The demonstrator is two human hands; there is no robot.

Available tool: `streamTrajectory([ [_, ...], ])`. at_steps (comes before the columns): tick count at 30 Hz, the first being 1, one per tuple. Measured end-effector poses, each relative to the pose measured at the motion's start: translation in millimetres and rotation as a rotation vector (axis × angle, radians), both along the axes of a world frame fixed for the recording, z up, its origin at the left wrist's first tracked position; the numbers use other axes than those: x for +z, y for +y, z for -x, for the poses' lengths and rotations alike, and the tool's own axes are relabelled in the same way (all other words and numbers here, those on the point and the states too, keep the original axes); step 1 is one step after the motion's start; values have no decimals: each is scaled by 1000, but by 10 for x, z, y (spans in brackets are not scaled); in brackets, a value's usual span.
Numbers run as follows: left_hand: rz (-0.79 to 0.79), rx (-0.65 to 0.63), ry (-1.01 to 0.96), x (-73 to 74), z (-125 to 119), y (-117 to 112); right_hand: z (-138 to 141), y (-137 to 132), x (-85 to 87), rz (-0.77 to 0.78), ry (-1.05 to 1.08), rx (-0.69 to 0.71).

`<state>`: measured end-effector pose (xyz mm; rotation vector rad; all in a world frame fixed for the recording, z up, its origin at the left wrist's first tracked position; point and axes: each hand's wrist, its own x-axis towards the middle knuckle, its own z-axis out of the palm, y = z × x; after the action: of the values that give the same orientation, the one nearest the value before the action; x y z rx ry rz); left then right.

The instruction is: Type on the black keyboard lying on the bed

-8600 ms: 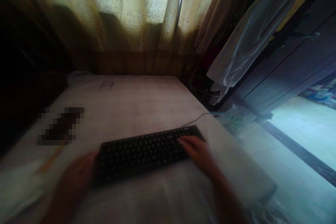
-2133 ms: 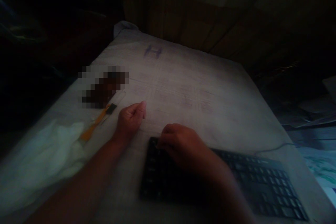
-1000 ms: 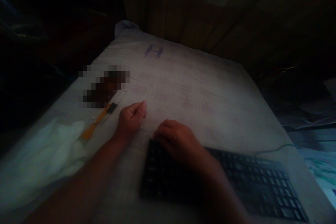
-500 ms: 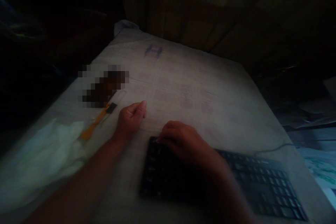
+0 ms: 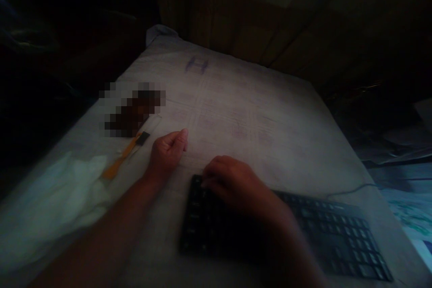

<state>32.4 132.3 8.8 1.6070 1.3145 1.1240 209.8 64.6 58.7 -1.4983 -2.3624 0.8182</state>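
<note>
A black computer keyboard (image 5: 337, 238) lies at an angle on the pale cloth-covered surface, its middle covered by my right forearm. My right hand (image 5: 232, 180) is over the keyboard's upper left corner, fingers curled and pressed together with their tips down at the keys. Whatever those fingers may hold is hidden. To the left of the keyboard, my left hand (image 5: 168, 148) is closed in a fist on the cloth, thumb folded over, with nothing showing in it. Left of this fist lies a flat orange-handled tool (image 5: 118, 159) with a dark block at its far end.
A crumpled white cloth (image 5: 67, 189) lies at the left. Beyond the orange-handled tool is a blurred-out brown object (image 5: 133, 114). The keyboard's cable (image 5: 354, 190) runs off to the right edge. A dark curtain (image 5: 249, 13) hangs behind the pale surface (image 5: 286, 117).
My right hand's fingertips have shifted very slightly at the keyboard's upper left corner. The left fist and the other things stay where they were.
</note>
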Motion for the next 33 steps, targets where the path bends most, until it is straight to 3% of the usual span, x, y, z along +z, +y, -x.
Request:
streamTrajectory([
  [7, 8, 8, 0, -20, 5, 5, 8, 24, -17, 43, -40, -49],
  [13, 21, 4, -1, -5, 3, 10, -160, 47, 3, -34, -56, -214],
  [20, 12, 0, 26, 4, 4, 4, -128, 29, 41, 38, 28, -52],
  [33, 30, 14, 27, 44, 6, -9, -172, -24, 156, 106, 5, -8],
])
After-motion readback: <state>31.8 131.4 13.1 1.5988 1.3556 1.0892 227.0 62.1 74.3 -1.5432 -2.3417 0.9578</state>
